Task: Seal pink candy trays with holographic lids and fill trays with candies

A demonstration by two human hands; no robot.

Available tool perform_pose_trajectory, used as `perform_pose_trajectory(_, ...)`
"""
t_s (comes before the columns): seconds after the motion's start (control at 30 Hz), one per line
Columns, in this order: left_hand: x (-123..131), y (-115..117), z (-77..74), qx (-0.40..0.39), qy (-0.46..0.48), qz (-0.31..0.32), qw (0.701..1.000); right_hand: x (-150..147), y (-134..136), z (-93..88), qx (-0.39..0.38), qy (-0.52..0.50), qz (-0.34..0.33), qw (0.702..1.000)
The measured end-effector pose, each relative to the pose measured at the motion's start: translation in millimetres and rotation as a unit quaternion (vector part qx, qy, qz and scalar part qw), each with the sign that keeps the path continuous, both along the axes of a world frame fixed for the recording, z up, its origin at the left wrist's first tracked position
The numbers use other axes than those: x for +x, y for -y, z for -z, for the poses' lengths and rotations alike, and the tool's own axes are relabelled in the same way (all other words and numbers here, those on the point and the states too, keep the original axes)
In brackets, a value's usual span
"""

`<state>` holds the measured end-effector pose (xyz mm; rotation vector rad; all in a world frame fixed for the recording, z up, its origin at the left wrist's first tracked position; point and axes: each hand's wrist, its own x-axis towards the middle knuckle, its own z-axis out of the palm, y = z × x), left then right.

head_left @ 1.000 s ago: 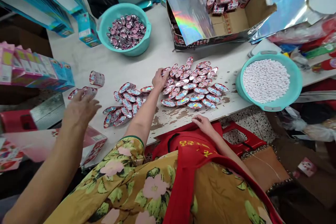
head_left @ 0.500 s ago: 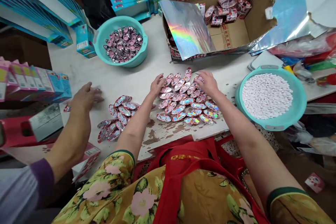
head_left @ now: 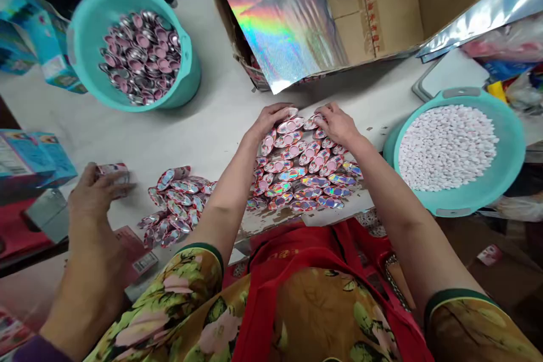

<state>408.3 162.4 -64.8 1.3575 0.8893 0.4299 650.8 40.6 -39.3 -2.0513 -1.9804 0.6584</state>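
Between my hands stands a close cluster of small pillow boxes (head_left: 292,151), with red-and-white sides and shiny oval ends. Many hold a round pink disc; those nearest me show holographic silver. At the far left corner of the cluster, my left hand (head_left: 271,119) curls its fingers over a pillow box (head_left: 290,113). My right hand (head_left: 338,125) bends its fingers round another pillow box (head_left: 313,121) at the far right corner. Beyond my left forearm lies a second group of pillow boxes (head_left: 176,203), partly hidden by that arm.
Another person's hand (head_left: 95,198) holds a pillow box (head_left: 113,172) at the left. A turquoise basin (head_left: 193,68) holds pink-and-silver discs; another turquoise basin (head_left: 515,153) holds small white pieces. Ahead stand a cardboard carton (head_left: 449,5) and a holographic sheet (head_left: 275,17).
The view has come closer to the table. My left hand has moved from the cluster's left side to its far corner. The other person's hand now shows a pillow box in its fingers.
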Motion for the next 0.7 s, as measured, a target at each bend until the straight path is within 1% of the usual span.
perform_pose_trajectory(0.1,30.4,-0.2,1.1,-0.028,0.007,0.055,0.998,3.7,15.2,4.4,0.021,0.001,0.027,0.999)
perform_pose_trajectory(0.2,59.1,-0.9,6.7,-0.024,0.0,0.131,0.991,3.7,23.6,7.7,0.031,0.005,0.04,0.999)
perform_pose_trajectory(0.27,65.9,-4.2,7.9,0.012,0.0,0.173,0.985,4.9,28.2,10.5,0.043,0.01,0.052,0.998)
perform_pose_trajectory(0.3,62.0,-6.5,6.5,0.041,-0.004,0.181,0.983,6.0,30.3,12.1,0.05,0.015,0.062,0.997)
perform_pose_trajectory(0.33,52.3,-8.7,3.7,0.074,-0.012,0.178,0.981,7.1,32.1,13.7,0.058,0.02,0.072,0.995)
perform_pose_trajectory(0.37,36.6,-10.0,-0.5,0.107,-0.024,0.162,0.981,8.1,33.6,15.0,0.065,0.025,0.082,0.994)
perform_pose_trajectory(0.4,15.4,-9.4,-5.6,0.134,-0.041,0.135,0.981,8.9,34.9,15.6,0.072,0.029,0.089,0.993)
perform_pose_trajectory(0.47,-38.3,1.3,-17.0,0.168,-0.084,0.059,0.98,8.4,37.8,13.8,0.087,0.032,0.102,0.991)
perform_pose_trajectory(0.53,-93.6,27.7,-26.2,0.174,-0.129,-0.02,0.976,2.8,44.7,6.5,0.111,0.03,0.115,0.987)
perform_pose_trajectory(0.57,-116.6,46.1,-29.0,0.173,-0.147,-0.055,0.972,-3.0,51.4,0.6,0.126,0.024,0.121,0.984)
perform_pose_trajectory(0.6,-134.2,66.5,-30.4,0.169,-0.16,-0.087,0.969,-11.2,61.2,-6.5,0.141,0.015,0.126,0.982)
perform_pose_trajectory(0.63,-145.7,87.3,-30.4,0.162,-0.168,-0.113,0.966,-22.2,74.4,-14.6,0.152,0.001,0.128,0.98)
perform_pose_trajectory(0.67,-151.1,106.7,-29.1,0.156,-0.172,-0.131,0.964,-36.0,91.2,-23.4,0.159,-0.018,0.131,0.978)
perform_pose_trajectory(0.7,-151.2,123.4,-26.8,0.149,-0.172,-0.139,0.964,-52.1,111.2,-32.3,0.16,-0.042,0.132,0.977)
